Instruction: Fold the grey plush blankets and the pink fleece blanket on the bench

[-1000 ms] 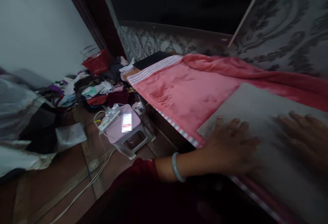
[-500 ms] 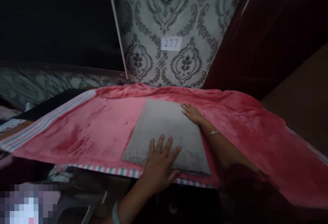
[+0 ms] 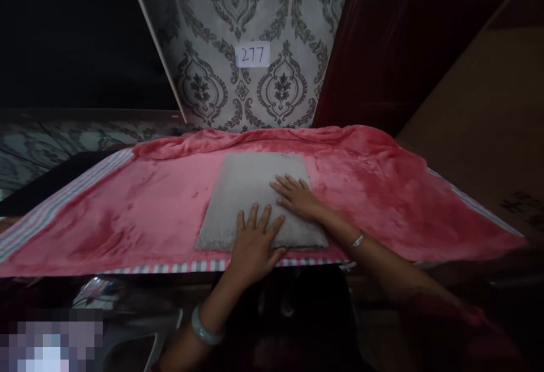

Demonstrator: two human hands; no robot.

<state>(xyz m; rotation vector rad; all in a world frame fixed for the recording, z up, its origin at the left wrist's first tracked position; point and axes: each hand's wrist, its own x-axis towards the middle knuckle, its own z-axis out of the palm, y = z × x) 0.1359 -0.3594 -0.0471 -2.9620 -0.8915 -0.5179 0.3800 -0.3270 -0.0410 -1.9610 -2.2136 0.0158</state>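
Observation:
A grey plush cushion cover or folded cloth, roughly square, lies flat on a pink fleece blanket. My left hand rests on its near part with the fingers spread and the palm toward the near edge. Higher up, on the right side of the grey piece, my right hand lies flat with its fingers stretched out. Both palms press on the fabric and grasp nothing. A bangle circles my left wrist, and a thin bracelet is on my right.
The blanket is bunched along the back, below a patterned wall with a paper label reading 277. A dark screen stands at the left. On the right are a dark red glossy panel and a brown carton.
My right hand has slid from the far right edge of the grey piece inward and nearer. My left hand stays on the near part. The view has shifted to the right.

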